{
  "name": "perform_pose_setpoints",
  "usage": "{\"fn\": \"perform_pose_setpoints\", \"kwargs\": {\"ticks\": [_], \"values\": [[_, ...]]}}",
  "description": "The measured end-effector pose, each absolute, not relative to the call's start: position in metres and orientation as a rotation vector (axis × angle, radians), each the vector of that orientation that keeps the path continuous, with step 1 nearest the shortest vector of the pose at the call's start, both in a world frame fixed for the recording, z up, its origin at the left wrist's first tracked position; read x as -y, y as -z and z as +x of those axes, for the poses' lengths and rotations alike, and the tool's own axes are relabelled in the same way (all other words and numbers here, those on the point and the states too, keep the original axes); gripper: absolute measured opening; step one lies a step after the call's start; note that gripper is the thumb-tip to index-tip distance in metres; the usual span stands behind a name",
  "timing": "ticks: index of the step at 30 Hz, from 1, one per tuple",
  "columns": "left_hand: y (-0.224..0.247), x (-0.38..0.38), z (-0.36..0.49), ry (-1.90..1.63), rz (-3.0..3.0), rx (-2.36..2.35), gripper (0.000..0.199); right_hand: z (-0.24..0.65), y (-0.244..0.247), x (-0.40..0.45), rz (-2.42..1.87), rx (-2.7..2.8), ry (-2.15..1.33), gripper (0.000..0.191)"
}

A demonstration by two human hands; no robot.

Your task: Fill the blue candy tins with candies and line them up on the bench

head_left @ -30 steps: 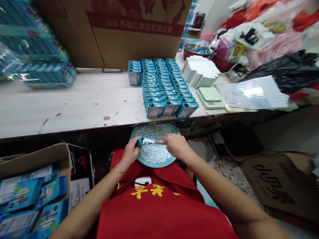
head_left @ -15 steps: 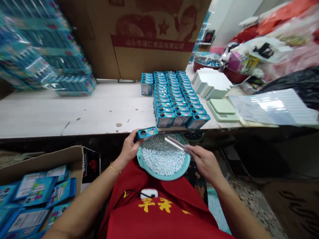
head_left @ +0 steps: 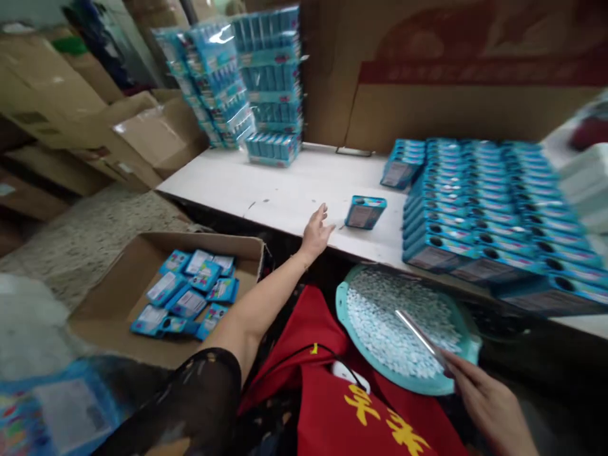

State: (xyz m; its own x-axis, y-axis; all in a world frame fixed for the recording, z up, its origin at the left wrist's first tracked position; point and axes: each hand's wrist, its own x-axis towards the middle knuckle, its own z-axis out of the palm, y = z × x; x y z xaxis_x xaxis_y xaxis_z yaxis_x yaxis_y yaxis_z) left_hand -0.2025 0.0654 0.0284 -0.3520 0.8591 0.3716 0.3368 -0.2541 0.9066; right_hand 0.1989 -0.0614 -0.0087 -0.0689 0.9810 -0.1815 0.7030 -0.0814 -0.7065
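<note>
My left hand hovers at the table's front edge with its fingers apart and nothing in them. Just to its right a small blue candy box stands upright on the white table, apart from the fingers. My right hand grips a shiny metal scoop, whose tip reaches over the teal basin. Small pale candies fill that basin, which rests at my lap. Rows of blue candy boxes stand close together on the table's right side.
An open carton on the left holds several flat blue boxes. Plastic-wrapped stacks of blue boxes stand at the table's far left end. A large brown carton rises behind the table. More cartons are piled back left.
My left hand has let go of the candy box, which now stands on the table, and has moved left. The view has turned left. My right hand still holds the scoop over the basin.
</note>
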Motion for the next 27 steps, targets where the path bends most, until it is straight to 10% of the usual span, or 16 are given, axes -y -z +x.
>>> {"fn": "perform_pose_setpoints", "kwargs": {"ticks": [3,5,16,22,27], "values": [[-0.016,0.026,-0.273,-1.556,1.368,-2.145,0.043,0.204,0.014,0.061,-1.889,1.773,-1.046,0.051],[-0.007,0.086,-0.325,-0.791,1.295,-2.56,0.044,0.207,0.014,0.064,-1.973,1.707,-1.122,0.055],[0.037,0.163,-0.405,0.221,1.32,-2.236,0.064,0.178,0.016,0.065,-1.983,1.709,-1.2,0.057],[0.01,0.165,-0.423,0.008,1.267,-2.296,0.05,0.19,0.028,0.074,-1.961,1.753,-1.196,0.047],[-0.047,0.168,-0.389,-1.109,0.622,-2.097,0.054,0.197,0.033,0.071,-1.933,1.858,-1.109,0.05]]}}
